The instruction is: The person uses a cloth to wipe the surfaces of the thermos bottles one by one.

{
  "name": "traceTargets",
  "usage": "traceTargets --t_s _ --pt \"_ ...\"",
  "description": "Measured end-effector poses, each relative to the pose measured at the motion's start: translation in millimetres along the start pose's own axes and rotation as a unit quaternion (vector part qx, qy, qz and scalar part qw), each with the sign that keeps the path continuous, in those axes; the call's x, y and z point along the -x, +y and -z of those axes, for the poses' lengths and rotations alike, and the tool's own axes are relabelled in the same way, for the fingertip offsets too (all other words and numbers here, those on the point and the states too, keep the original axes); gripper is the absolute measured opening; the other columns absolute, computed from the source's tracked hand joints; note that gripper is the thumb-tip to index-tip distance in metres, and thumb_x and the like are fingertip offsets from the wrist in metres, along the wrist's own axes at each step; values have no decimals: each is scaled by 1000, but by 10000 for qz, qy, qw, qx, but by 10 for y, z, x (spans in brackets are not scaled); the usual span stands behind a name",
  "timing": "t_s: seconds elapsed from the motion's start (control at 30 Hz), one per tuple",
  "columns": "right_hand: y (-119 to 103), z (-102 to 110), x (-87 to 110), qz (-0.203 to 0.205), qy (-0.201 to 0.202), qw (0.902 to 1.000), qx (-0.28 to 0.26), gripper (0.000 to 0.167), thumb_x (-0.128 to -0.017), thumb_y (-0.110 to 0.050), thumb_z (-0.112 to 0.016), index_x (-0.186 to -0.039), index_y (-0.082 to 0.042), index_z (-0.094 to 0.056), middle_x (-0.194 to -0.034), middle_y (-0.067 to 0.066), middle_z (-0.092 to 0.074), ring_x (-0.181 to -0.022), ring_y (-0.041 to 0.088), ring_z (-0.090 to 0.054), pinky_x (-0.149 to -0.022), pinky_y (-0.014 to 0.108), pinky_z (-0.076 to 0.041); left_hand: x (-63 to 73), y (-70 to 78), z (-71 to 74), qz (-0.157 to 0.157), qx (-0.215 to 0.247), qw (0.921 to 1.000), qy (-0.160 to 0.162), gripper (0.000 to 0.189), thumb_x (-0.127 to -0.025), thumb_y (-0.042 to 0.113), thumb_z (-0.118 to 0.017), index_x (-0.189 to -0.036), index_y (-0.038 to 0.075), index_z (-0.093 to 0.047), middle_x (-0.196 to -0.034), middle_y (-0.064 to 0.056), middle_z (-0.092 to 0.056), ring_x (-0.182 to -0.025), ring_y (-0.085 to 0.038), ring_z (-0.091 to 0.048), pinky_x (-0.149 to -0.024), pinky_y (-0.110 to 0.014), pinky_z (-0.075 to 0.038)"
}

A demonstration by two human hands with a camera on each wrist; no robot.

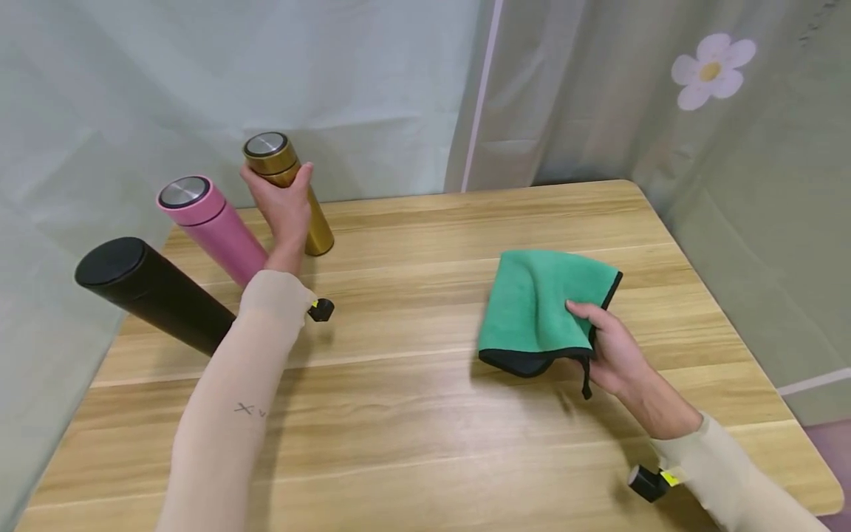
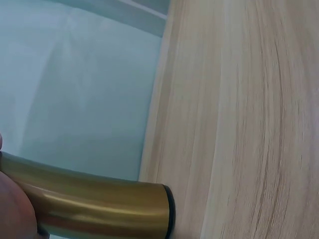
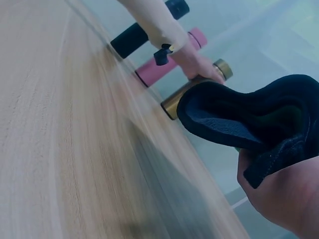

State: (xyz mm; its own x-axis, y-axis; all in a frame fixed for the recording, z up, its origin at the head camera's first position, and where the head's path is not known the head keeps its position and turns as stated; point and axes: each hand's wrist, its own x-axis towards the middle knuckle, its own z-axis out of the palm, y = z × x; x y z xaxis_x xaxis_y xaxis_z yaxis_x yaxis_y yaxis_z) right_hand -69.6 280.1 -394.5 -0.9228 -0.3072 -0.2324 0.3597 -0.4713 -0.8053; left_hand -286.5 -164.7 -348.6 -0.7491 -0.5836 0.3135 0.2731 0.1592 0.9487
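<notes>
At the back left, my left hand [image 1: 282, 203] grips a gold thermos flask [image 1: 320, 229] around its upper body, just under the steel-topped lid. The flask's lower end [image 2: 114, 206] shows in the left wrist view, its dark base rim at the wooden surface. My right hand [image 1: 618, 355] holds a green cloth [image 1: 538, 303] with black edging, thumb on top and the other fingers hidden beneath. A short black loop hangs from the cloth's corner. From the right wrist view, the cloth's dark folded underside [image 3: 224, 119] is raised above the table, casting a shadow.
A pink thermos flask [image 1: 222, 233] and a taller black flask [image 1: 166, 295] stand left of the gold one, close to my left forearm. The wooden table [image 1: 412, 421] ends at a pale curtain [image 1: 372, 96] behind. A small black camera [image 1: 321, 309] sticks out from the left wrist.
</notes>
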Motion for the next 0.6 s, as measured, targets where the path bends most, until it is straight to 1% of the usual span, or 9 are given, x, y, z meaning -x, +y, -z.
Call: traceTargets --t_s 0.17,0.3,0.43,0.5,0.6 --pt "-4 13 23 89 156 9995 -258 17 -110 -18 -46 -125 -11 -43 -111 -2 -62 -96 11 -66 -82 24 -56 -10 7 64 77 -241 9997 13 88 -85 27 -87 -152 17 -31 -141 -1 -50 -122 -14 -50 -104 -26 -41" --pt "-46 29 31 86 355 9988 -324 18 -109 -20 -48 -125 -12 -41 -110 -3 -61 -94 10 -65 -81 23 -55 -14 2 104 51 -414 9991 -81 89 -86 31 -86 -154 19 -30 -141 0 -51 -122 -14 -50 -105 -26 -40" --pt "-115 47 38 83 515 9983 -263 24 -109 -22 -49 -128 -14 -37 -113 -3 -58 -96 10 -63 -81 23 -55 -3 -51 130 -114 -482 9986 -167 89 -86 32 -86 -154 19 -29 -139 -1 -52 -120 -14 -51 -103 -27 -41" --pt "-150 56 40 101 550 9980 -296 24 -109 -21 -49 -129 -14 -37 -114 -2 -58 -96 11 -63 -81 23 -55 12 -90 137 -247 -495 9983 -154 91 -86 32 -86 -155 18 -29 -139 -2 -53 -120 -15 -51 -103 -27 -41" --pt "-210 71 46 183 554 9980 -235 25 -109 -18 -50 -130 -13 -38 -115 -2 -58 -98 11 -64 -81 23 -56 40 -134 133 -389 -391 9984 -102 94 -85 30 -87 -156 16 -26 -141 -2 -52 -122 -16 -51 -104 -26 -41"
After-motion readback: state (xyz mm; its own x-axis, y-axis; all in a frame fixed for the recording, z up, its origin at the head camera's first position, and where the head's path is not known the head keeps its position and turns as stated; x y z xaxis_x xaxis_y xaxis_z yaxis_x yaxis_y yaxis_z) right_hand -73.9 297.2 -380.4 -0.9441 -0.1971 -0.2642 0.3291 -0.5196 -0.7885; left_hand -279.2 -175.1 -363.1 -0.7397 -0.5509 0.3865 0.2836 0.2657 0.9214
